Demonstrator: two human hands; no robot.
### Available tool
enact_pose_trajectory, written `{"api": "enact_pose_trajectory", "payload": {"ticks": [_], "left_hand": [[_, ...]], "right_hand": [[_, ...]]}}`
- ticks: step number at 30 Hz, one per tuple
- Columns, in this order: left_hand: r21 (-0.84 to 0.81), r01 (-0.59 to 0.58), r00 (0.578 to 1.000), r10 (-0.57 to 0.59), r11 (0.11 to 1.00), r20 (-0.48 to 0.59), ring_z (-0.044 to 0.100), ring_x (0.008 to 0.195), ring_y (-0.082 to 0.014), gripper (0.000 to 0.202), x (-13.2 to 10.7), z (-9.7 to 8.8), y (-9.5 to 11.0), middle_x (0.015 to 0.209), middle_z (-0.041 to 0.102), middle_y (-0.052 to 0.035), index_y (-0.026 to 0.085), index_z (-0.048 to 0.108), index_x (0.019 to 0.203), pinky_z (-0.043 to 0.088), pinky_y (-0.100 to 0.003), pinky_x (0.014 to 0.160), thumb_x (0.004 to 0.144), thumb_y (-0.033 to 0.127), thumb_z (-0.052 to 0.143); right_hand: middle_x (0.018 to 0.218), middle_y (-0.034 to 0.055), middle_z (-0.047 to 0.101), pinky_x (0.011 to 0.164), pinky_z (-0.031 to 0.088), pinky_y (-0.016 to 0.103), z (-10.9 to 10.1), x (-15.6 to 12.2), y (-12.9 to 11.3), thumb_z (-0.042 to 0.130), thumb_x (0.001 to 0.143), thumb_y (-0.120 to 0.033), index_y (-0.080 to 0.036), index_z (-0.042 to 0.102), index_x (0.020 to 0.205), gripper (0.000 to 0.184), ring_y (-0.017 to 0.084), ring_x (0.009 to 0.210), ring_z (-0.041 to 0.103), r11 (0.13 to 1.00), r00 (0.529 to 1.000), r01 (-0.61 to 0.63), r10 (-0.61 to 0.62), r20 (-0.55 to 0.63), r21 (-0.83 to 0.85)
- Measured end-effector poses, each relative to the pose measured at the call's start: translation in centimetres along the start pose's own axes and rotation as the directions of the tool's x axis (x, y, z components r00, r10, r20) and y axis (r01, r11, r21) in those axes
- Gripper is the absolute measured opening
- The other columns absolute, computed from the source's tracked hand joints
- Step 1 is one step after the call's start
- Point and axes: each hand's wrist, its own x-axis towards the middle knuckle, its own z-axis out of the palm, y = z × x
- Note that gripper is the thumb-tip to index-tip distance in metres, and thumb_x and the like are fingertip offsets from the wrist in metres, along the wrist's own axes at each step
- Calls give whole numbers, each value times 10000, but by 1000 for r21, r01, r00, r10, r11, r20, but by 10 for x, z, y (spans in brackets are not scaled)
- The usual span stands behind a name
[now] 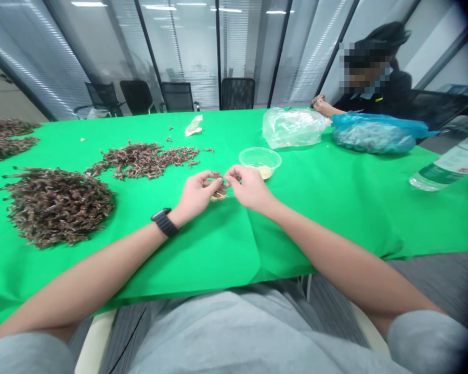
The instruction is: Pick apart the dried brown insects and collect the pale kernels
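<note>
My left hand (199,193) and my right hand (246,186) meet over the green tablecloth (320,208), fingers pinched together on a small dark dried pod (217,179) held between them. A little heap of pale seeds (219,197) lies on the cloth just under my hands. A clear plastic bowl (259,161) with pale seeds in it stands right behind my right hand. A black band is on my left wrist.
Two piles of dark dried pods lie at left (58,205) and centre-left (148,158), more at the far left edge. A clear bag (292,127), a blue bag (374,134) and a water bottle (448,166) sit at right. Another person sits at the far right corner. Chairs stand behind the table.
</note>
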Motion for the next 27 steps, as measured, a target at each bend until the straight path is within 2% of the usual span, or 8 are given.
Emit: {"api": "enact_pose_trajectory", "payload": {"ticks": [8, 12, 15, 19, 27], "left_hand": [[6, -27, 999, 26, 1000, 38, 723, 610, -169, 397, -3, 2, 3, 812, 784, -94, 148, 616, 1026, 591, -275, 603, 841, 474, 747], [81, -77, 995, 71, 994, 66, 691, 538, -152, 413, -6, 3, 2, 785, 775, -73, 164, 614, 1060, 565, -254, 540, 868, 516, 711], [139, -129, 991, 122, 982, 59, 704, 576, -152, 423, -7, 3, 0, 816, 780, -77, 165, 636, 1071, 562, -242, 550, 877, 536, 695], [192, -167, 986, 166, 967, 19, 732, 646, -171, 434, -7, 3, -1, 877, 789, -92, 161, 646, 1113, 579, -252, 585, 899, 538, 666], [276, -193, 981, 187, 941, 49, 737, 679, -167, 406, -9, 4, -1, 914, 786, -88, 150, 693, 1142, 594, -253, 615, 957, 496, 589]], "right_hand": [[768, 15, 698, 725, 450, 290, -3, 2, 3, 565, 893, -168, -177, 621, 807, 102, 152, 727, 624, 999, 999, -39, 39, 2, 26], [761, 8, 691, 705, 506, 293, 2, 4, 6, 570, 895, -194, -187, 593, 812, 87, 149, 706, 635, 975, 991, -131, 129, 24, 179], [726, 5, 700, 686, 555, 298, 4, 4, 5, 575, 919, -236, -198, 584, 832, 95, 150, 672, 664, 924, 975, -220, 216, 47, 314], [707, 12, 722, 713, 597, 330, 3, 3, 1, 584, 931, -227, -210, 567, 850, 85, 166, 670, 709, 867, 957, -277, 289, 35, 415], [799, 38, 760, 794, 595, 339, 2, 2, -7, 575, 939, -214, -199, 569, 856, 85, 176, 773, 743, 838, 952, -282, 304, 30, 466]]}}
